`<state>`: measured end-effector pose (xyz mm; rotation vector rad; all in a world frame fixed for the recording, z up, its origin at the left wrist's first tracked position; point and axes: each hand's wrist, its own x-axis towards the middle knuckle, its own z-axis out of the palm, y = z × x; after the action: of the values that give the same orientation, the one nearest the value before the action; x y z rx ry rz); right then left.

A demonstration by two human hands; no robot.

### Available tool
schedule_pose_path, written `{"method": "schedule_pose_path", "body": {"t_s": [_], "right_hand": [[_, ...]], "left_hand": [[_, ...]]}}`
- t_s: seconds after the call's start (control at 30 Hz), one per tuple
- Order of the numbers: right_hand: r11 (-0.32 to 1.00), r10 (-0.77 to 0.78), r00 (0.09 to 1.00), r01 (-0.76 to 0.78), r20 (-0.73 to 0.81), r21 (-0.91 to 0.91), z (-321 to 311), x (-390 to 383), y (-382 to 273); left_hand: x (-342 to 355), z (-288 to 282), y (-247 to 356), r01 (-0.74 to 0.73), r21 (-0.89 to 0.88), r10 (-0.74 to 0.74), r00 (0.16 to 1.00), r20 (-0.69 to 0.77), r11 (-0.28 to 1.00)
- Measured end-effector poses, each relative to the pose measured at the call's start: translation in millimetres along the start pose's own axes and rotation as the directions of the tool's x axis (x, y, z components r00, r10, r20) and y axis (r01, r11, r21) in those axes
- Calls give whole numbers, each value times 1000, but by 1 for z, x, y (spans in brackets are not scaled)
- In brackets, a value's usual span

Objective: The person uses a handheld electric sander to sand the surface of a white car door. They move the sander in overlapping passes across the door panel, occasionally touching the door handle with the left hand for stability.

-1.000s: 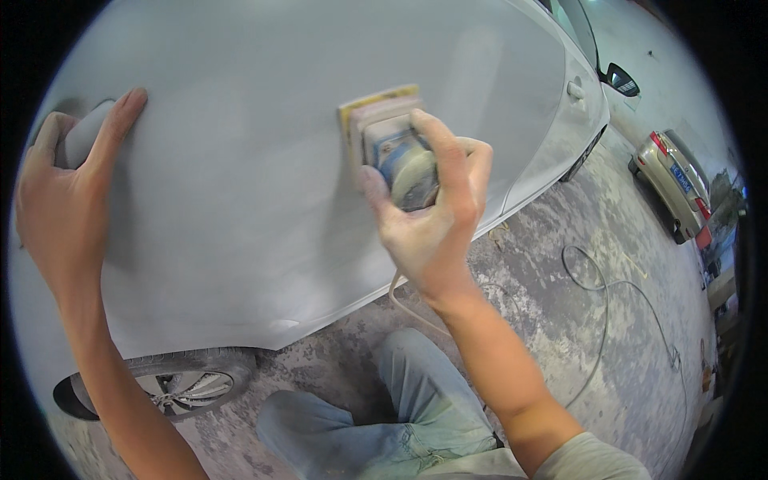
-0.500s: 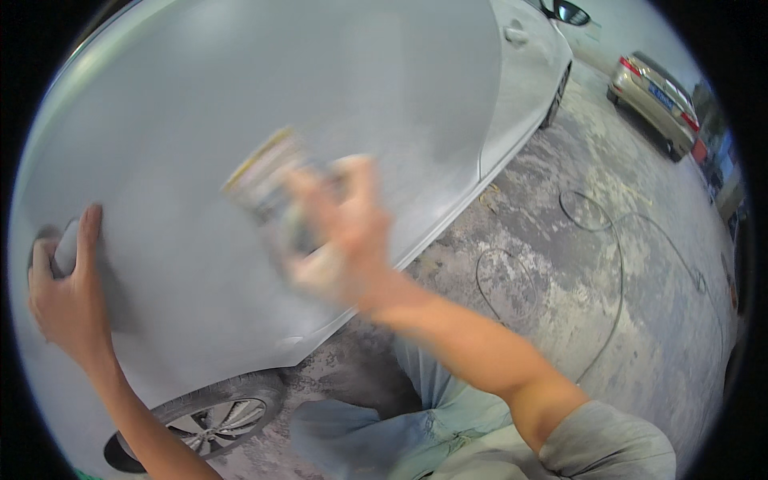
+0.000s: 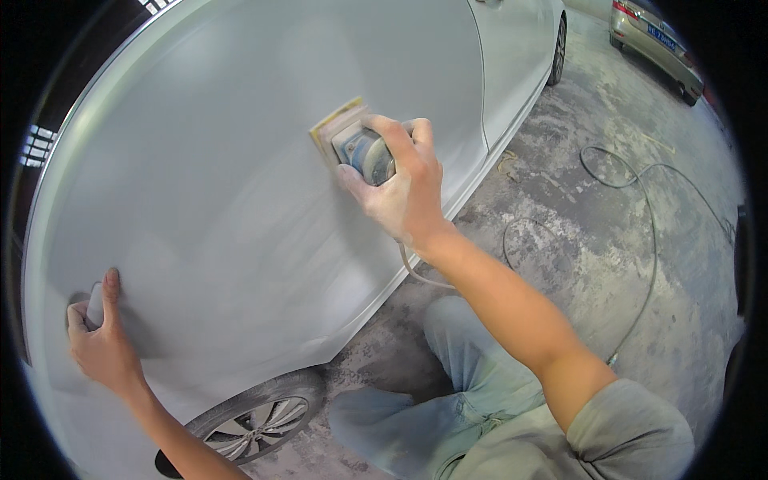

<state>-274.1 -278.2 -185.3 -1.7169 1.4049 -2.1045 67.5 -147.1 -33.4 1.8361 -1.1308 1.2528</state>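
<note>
My right hand [image 3: 410,184] grips a power sander [image 3: 376,160] with a rounded dark top, its fingers curled round it. The sander's flat, yellow-edged rectangular pad [image 3: 336,122] lies against the pale grey car door [image 3: 232,168]. A thin hose [image 3: 418,274] runs from beneath my right wrist toward the floor. Far to the left, my left hand [image 3: 106,352] is hooked round the door handle [image 3: 95,307], thumb on one side and fingers in the recess. Dust whitens the fingers of my right hand.
Below the door is a wheel [image 3: 254,428], close to my bent legs [image 3: 464,352]. Another hose [image 3: 654,240] loops over the blotchy grey floor [image 3: 576,192] to my right. A beige car [image 3: 652,40] stands at the far right.
The sander in my right hand has moved right and upward across the door, and shows less blur. My left hand remains on the door handle. The whole view has shifted somewhat.
</note>
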Motion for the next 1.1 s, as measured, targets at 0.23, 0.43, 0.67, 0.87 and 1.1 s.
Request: {"method": "schedule_pose_path", "body": {"t_s": [0.23, 0.43, 0.67, 0.87, 1.1], "right_hand": [[969, -245, 924, 222, 295, 111, 22, -57, -55], [993, -111, 973, 102, 201, 54, 7, -31, -16], [997, -81, 997, 80, 21, 12, -2, 5, 8], [938, -339, 925, 318, 174, 140, 35, -47, -85], [974, -228, 940, 217, 253, 71, 12, -14, -46]], "left_hand": [[3, -8, 10, 45, -108, -39, 997, 60, 993], [5, -11, 10, 144, -107, -128, 981, 144, 984], [5, -8, 11, 147, -56, -141, 985, 100, 988], [3, -12, 15, 108, -98, -99, 991, 89, 989], [0, -14, 18, 112, -105, -103, 991, 86, 988]]}}
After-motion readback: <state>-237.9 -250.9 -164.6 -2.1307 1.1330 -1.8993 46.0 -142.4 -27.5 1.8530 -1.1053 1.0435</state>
